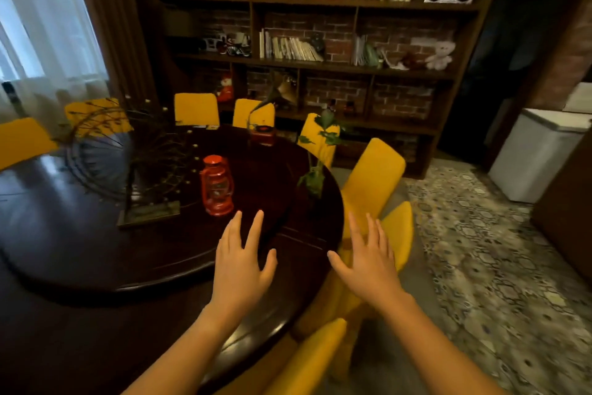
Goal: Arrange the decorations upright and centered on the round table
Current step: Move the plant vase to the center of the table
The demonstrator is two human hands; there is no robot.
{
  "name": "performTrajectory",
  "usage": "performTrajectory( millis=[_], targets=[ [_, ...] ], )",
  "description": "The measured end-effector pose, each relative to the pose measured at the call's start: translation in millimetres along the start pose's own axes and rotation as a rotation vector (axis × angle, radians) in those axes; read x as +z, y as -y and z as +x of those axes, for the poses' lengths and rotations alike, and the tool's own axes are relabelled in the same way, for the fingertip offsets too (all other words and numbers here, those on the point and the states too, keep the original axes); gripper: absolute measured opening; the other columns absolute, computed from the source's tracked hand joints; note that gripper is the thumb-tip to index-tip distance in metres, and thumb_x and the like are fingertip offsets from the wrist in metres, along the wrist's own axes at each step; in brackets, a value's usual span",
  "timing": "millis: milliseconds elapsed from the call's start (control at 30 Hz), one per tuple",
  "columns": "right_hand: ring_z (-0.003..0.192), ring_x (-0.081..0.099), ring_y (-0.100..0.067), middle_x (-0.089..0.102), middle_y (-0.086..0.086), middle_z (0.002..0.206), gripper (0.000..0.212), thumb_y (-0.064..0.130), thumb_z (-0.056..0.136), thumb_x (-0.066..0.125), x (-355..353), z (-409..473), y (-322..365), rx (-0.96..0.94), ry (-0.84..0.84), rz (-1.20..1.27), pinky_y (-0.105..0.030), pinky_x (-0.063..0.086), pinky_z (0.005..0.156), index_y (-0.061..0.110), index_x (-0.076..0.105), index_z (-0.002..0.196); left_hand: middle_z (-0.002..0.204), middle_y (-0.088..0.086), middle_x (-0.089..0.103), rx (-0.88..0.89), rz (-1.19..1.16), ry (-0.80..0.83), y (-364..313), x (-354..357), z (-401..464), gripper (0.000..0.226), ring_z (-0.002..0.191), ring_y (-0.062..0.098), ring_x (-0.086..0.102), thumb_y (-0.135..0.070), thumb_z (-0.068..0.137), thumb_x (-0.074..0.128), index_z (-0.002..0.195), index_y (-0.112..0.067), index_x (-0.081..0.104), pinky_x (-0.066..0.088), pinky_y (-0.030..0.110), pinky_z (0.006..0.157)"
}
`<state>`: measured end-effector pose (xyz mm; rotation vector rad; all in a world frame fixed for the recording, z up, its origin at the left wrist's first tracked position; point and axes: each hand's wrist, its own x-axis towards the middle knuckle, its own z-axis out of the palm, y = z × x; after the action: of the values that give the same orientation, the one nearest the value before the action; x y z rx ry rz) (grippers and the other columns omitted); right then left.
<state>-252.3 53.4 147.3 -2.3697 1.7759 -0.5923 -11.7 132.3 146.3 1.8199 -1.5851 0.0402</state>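
1. Head view: the left hand [240,269] is spread flat, fingers apart, over the dark round table [80,253], and grips nothing.
2. The right hand [368,261] is likewise splayed and empty, out past the table's right edge above a yellow chair [373,176].
3. A red lantern [217,186] stands upright on the raised inner disc of the table, just beyond the left hand's fingertips [238,214] and not touching them.
4. Left of the lantern stands a ferris-wheel ornament [128,151] on a flat base, close beside it.
5. Farther back sits a small red gramophone [262,133] with a dark horn.
6. A green leafy stem [315,170] rises near the table's right rim; what it stands in cannot be made out.
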Motion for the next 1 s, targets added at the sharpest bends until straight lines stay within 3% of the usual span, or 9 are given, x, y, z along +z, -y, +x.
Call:
performTrajectory(
  millis=[100,200,300,367,467,567,667,733,1000],
  targets=[
    [0.154,0.000,-0.031,0.002,-0.008,0.168,0.090,0.072,0.089,0.039,-18.2,10.5,-71.1,0.016,0.093,0.042,-0.053,0.019,0.119,0.043,-0.018,0.152,0.165,0.014,0.025,-0.121,-0.003,0.060,-55.2,51.8,6.7,0.075,0.153,0.032,0.024,-0.043,0.096,0.058,0.159,-0.030,0.020,0.033,0.051,0.119],
    [0.152,0.010,-0.034,0.012,-0.009,0.166,0.092,0.068,0.089,0.045,-27.7,26.7,-125.5,0.018,0.217,0.078,-0.053,0.027,0.118,0.035,-0.008,0.157,0.161,0.012,0.032,-0.250,-0.039,0.117,-95.5,94.4,13.3,0.076,0.145,0.031,0.037,-0.046,0.096,0.056,0.159,-0.032,0.017,0.046,0.049,0.110],
    [0.150,0.015,-0.036,0.019,-0.011,0.164,0.093,0.066,0.090,0.047,-25.8,53.2,-161.7,0.008,0.325,0.085,-0.051,0.026,0.118,0.031,-0.004,0.159,0.158,0.010,0.035,-0.355,-0.088,0.127,-107.7,120.8,24.6,0.077,0.116,0.016,0.058,-0.047,0.095,0.055,0.158,-0.035,0.013,0.056,0.036,0.087],
    [0.150,0.016,-0.036,0.020,-0.012,0.164,0.092,0.066,0.091,0.047,-22.2,78.9,-183.4,-0.002,0.367,0.101,-0.050,0.026,0.118,0.030,-0.005,0.159,0.156,0.008,0.037,-0.424,-0.115,0.109,-112.3,138.8,38.7,0.076,0.092,0.005,0.059,-0.047,0.095,0.056,0.158,-0.035,0.014,0.051,0.025,0.073],
    [0.150,0.017,-0.034,0.022,-0.010,0.164,0.093,0.064,0.091,0.048,-9.7,119.6,-208.2,-0.018,0.398,0.145,-0.047,0.027,0.117,0.029,-0.004,0.159,0.153,0.007,0.041,-0.499,-0.152,0.072,-115.9,169.3,68.3,0.076,0.078,0.000,0.059,-0.048,0.095,0.057,0.158,-0.032,0.017,0.044,0.019,0.064],
    [0.148,0.025,-0.032,0.022,-0.009,0.163,0.093,0.062,0.092,0.050,1.6,169.5,-230.0,-0.095,0.431,0.153,-0.044,0.034,0.113,0.032,-0.007,0.158,0.152,0.008,0.043,-0.590,-0.227,0.018,-119.7,207.4,113.6,0.079,0.090,0.003,0.061,-0.048,0.094,0.060,0.159,-0.028,0.019,0.049,0.023,0.071],
    [0.137,0.043,-0.026,0.015,-0.003,0.164,0.093,0.058,0.093,0.054,10.2,229.4,-245.9,-0.126,0.432,0.237,-0.032,0.049,0.092,0.042,-0.015,0.154,0.156,0.009,0.039,-0.669,-0.320,-0.010,-119.5,253.0,166.5,0.085,0.129,0.025,0.055,-0.047,0.092,0.066,0.159,-0.024,0.019,0.053,0.042,0.098],
    [0.132,0.049,-0.023,0.011,0.000,0.165,0.096,0.056,0.093,0.055,19.3,273.9,-254.7,-0.136,0.456,0.275,-0.025,0.048,0.080,0.046,-0.020,0.152,0.159,0.009,0.036,-0.726,-0.357,-0.030,-115.6,284.3,202.8,0.089,0.138,0.029,0.047,-0.048,0.089,0.069,0.159,-0.023,0.020,0.049,0.045,0.105],
    [0.144,0.037,-0.031,0.016,-0.007,0.167,0.110,0.053,0.087,0.069,80.8,433.1,-277.6,-0.024,0.663,0.354,-0.041,0.045,0.102,0.038,-0.016,0.155,0.160,0.013,0.029,-0.994,-0.414,-0.088,-82.8,377.3,309.8,0.103,0.136,0.035,0.048,-0.042,0.081,0.081,0.158,-0.016,0.018,0.049,0.045,0.102]
  ],
)
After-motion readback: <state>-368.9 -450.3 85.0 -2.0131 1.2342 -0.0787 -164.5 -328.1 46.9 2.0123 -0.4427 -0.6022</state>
